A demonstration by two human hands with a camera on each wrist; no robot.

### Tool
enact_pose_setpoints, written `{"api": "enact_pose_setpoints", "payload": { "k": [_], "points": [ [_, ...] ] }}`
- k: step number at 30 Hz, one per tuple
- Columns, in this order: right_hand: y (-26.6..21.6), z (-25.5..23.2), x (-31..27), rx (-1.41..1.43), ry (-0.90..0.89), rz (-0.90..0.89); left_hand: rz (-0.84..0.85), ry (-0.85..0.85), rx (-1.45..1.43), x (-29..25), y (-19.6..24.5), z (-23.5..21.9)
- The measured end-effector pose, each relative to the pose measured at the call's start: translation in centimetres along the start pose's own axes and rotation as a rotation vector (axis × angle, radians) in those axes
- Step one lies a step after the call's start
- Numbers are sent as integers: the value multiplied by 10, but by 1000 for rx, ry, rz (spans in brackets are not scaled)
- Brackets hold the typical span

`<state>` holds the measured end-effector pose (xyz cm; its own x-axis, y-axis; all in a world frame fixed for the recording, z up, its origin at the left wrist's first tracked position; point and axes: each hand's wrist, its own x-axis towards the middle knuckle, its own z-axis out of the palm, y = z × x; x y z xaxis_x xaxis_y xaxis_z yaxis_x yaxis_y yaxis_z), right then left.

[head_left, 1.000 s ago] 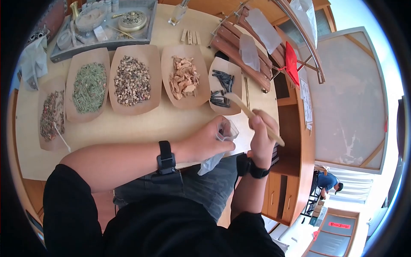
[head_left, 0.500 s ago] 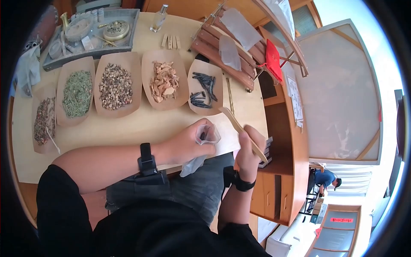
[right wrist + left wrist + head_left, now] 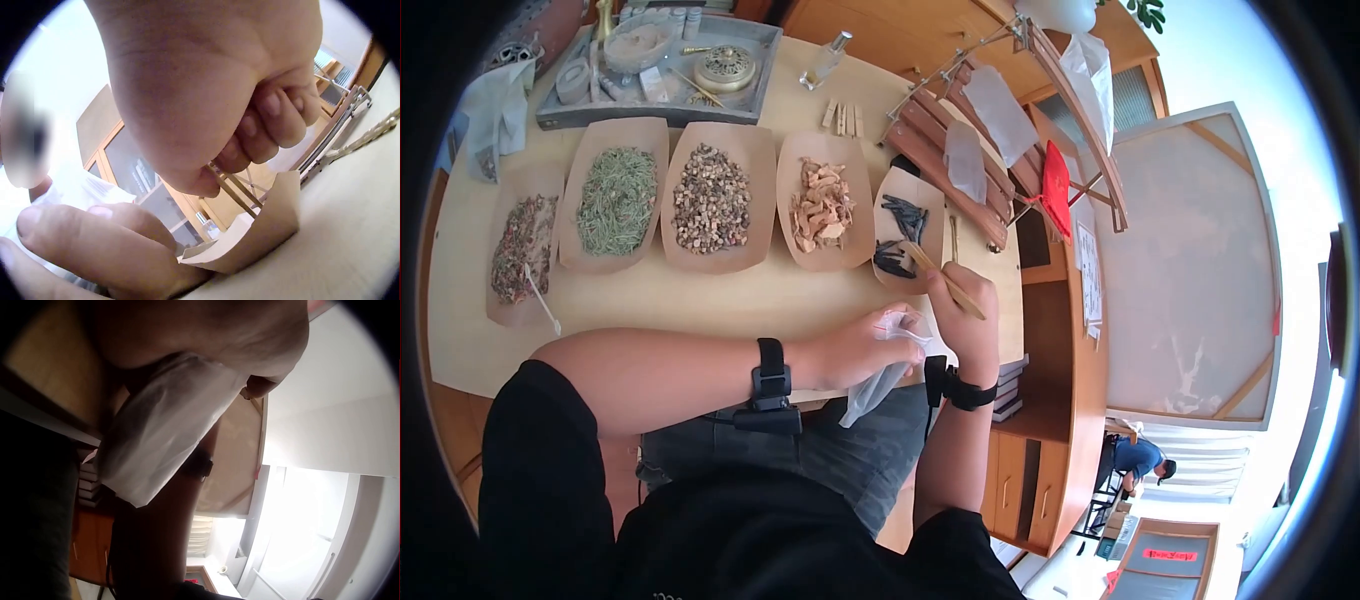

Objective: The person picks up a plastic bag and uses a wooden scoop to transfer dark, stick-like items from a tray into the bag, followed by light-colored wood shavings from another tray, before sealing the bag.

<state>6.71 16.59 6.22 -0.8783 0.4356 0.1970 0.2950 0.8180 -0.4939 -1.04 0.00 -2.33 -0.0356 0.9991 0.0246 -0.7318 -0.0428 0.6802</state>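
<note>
In the head view my left hand [image 3: 860,352] grips a translucent pouch [image 3: 874,394], whose lower end hangs past the table edge; the left wrist view shows the pouch [image 3: 159,431] below the palm. My right hand [image 3: 968,312] pinches wooden tweezers [image 3: 949,284], with their two prongs [image 3: 240,191] side by side in the right wrist view. The tweezer tips overlap dark, twig-like pieces [image 3: 907,216] in the rightmost paper tray [image 3: 933,204]. My left fingers are close beside that tray in the right wrist view.
Leftward stand paper trays of tan shavings [image 3: 821,205], brown chunks [image 3: 712,200], green needle-like herb [image 3: 617,203] and a mixed herb blend [image 3: 521,252]. Behind are a grey tray [image 3: 640,119], a glass bottle [image 3: 825,62], clothespins [image 3: 841,118] and a wooden rack [image 3: 940,150]. A person [image 3: 1138,457] sits far off.
My right hand has lowered the tweezers, bringing their tips from above the table to the dark pieces. The pouch's mouth faced up earlier; now it is tilted towards the right hand.
</note>
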Motion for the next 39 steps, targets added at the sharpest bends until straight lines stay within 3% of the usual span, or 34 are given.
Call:
{"api": "enact_pose_setpoints", "payload": {
  "k": [4, 7, 12, 14, 18, 23, 25, 30, 32, 33, 34, 36, 37, 39],
  "points": [
    [14, -3, -20, 132, 95, 80, 2, 27, -16, 0, 2, 3],
    [8, -7, -50, 567, 312, 139, -9, 70, -6, -1, 1, 4],
    [-6, -11, -88, 596, 363, 51, 18, 15, 34, 2, 0, 1],
    [-6, -19, -99, 508, 176, -26, 3, 24, 55, 0, 1, 3],
    [-8, -16, -112, 626, 417, 48, 52, -24, 99, 3, 1, 0],
    [-13, -19, -124, 798, 585, 135, 31, -34, 185, 1, 1, 4],
    [-24, -32, -126, 711, 492, 291, 38, -24, 212, -1, 4, 10],
    [6, -23, -133, 686, 563, 285, 49, -54, 260, 4, -3, 4],
    [-5, -27, -131, 587, 590, 181, 55, -52, 282, 3, -3, 6],
    [-10, -35, -133, 539, 480, 212, 51, -38, 267, 3, -2, 7],
    [-5, -35, -136, 542, 496, 213, 47, -23, 250, 3, -2, 9],
    [10, -27, -143, 655, 439, 118, 36, -2, 244, 1, -4, 7],
    [14, -24, -145, 848, 490, 115, 31, 27, 228, 2, -5, 8],
    [24, -24, -151, 896, 519, 203, 24, 12, 237, 2, -4, 9]
  ]
}}
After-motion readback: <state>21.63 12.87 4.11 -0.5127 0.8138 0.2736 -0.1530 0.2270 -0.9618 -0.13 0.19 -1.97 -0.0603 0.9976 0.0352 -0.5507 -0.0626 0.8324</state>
